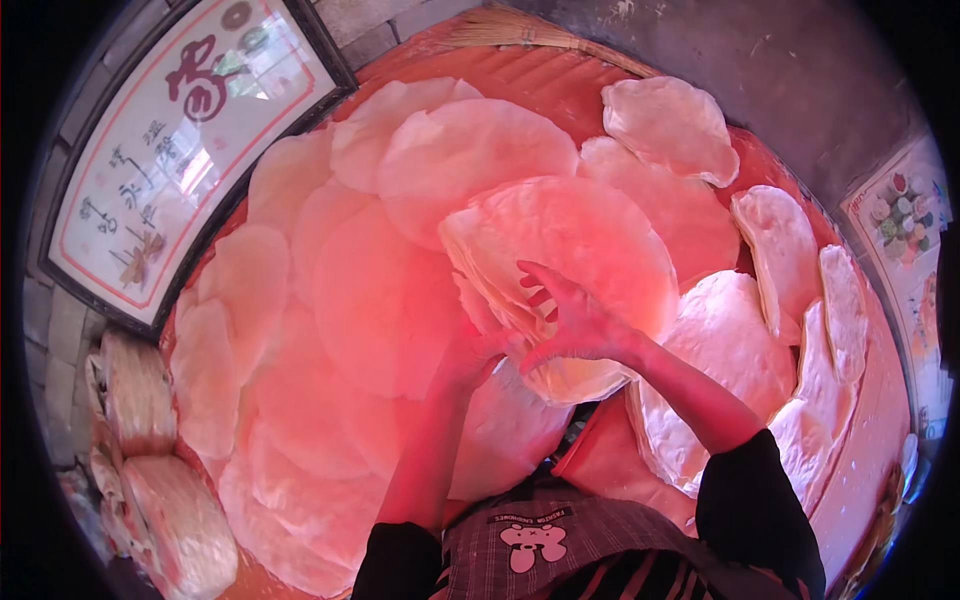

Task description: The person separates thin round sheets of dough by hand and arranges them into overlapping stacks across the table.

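Observation:
Both hands are over a stack of thin round flatbreads (592, 232) whose left edge shows several layers. My right hand (574, 319) hovers over the stack's lower part, fingers spread and curled, apparently gripping nothing. My left hand (480, 349) is at the stack's lower left edge, beside a folded-looking lower layer; its fingertips are partly blurred in red light, so its hold cannot be told. Left of it spread many overlapping thin flatbreads (382, 300). To the right lies a thicker stack of pale flatbreads (727, 352).
A framed calligraphy picture (195, 150) leans by the brick wall at left. Wrapped bundles (180, 517) lie at lower left. A straw broom (517, 30) rests along the far edge. Folded flatbread stacks (780, 255) line the right side of the red sheet (555, 71).

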### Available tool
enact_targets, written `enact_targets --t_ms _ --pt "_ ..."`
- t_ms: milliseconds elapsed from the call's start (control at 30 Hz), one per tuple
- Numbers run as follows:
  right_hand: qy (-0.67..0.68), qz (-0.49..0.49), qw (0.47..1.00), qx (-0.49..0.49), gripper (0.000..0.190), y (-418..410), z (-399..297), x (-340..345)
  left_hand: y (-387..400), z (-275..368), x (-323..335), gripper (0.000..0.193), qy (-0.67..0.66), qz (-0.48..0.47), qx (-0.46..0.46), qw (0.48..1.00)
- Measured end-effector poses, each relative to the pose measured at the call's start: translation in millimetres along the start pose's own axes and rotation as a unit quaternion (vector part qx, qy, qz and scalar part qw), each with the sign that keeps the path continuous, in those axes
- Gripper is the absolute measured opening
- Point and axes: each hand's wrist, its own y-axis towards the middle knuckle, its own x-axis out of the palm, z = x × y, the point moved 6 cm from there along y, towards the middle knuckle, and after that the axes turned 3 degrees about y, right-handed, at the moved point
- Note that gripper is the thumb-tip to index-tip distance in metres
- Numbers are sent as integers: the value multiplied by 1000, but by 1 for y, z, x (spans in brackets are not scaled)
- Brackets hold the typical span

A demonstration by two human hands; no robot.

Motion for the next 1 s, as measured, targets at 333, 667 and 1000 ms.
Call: enact_targets --t_ms 333,667,1000 --pt "72 10 996 48 98 -5 31 -10 2 -12 -9 69 10 51 -35 998" --pt "-234 89 967 -43 34 -8 16 31 -23 -17 -31 50 110 245 80 960" --pt "103 310 937 -123 29 -33 -18 -237 -69 40 -82 41 50 259 1 965"
